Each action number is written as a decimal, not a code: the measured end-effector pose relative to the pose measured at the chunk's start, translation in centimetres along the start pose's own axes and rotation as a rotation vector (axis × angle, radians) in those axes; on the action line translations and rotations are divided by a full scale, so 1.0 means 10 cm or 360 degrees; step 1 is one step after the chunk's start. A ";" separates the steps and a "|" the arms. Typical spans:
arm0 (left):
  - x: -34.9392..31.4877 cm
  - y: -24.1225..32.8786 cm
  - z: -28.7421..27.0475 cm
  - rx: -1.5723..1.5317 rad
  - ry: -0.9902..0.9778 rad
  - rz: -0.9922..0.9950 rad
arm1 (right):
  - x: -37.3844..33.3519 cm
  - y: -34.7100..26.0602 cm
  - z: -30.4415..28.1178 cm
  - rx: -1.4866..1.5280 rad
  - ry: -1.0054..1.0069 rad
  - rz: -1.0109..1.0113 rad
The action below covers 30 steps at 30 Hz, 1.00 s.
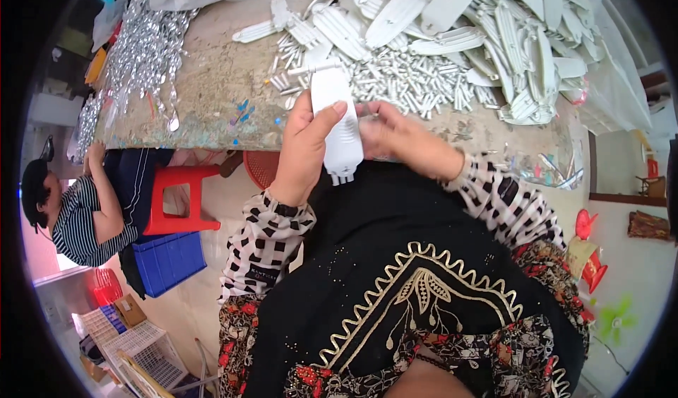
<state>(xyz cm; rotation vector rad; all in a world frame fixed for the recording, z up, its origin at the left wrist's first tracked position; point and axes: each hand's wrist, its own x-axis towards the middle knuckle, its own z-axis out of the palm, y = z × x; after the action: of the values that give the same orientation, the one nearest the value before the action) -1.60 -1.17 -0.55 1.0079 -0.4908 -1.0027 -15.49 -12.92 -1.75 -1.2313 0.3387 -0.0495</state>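
Observation:
A long white plastic piece (342, 135) stands upright in front of me, with small prongs at its lower end and a narrow crossbar at its top. My left hand (305, 140) grips it, the thumb pressed over its face and the fingers behind. Right of the piece, close to its edge, is my right hand (404, 138); its fingers are bent and smeared by motion, so what they hold, if anything, does not show. Just beyond both hands lies a heap of small silvery-white cylinders (406, 80). Behind it are piled many similar white plastic pieces (397, 22).
The worn worktable (212, 94) has its near edge at my lap. Shiny silver strips (152, 38) hang in a bunch at far left. A person (78, 214) in a striped shirt sits left, by a red stool (180, 197) and a blue crate (169, 260).

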 end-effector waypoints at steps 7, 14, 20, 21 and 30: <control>0.26 -0.24 0.75 -0.0188 -0.0086 -0.0013 | -0.58 0.08 -0.19 0.0150 0.0114 0.0041; 0.42 -0.72 1.30 -0.0030 -0.0308 -0.0241 | -1.09 0.46 -0.64 0.0004 0.0535 -0.0443; 0.43 -1.08 1.24 0.0444 -0.0735 -0.0582 | -1.96 0.71 -1.06 -0.0407 0.1455 -0.0396; 0.42 -1.09 1.16 0.0509 -0.0744 -0.0578 | -2.13 0.66 -1.14 -0.0717 0.1688 -0.0265; 0.42 -1.33 0.45 0.0864 -0.0676 -0.0293 | -2.81 0.46 -1.65 -0.1717 0.2480 0.0050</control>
<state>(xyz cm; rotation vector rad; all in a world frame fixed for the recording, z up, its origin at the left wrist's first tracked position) -9.02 -9.09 -10.33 1.3406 -1.0765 -1.2918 -47.48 -20.27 -4.44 -2.0386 1.9138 -0.9275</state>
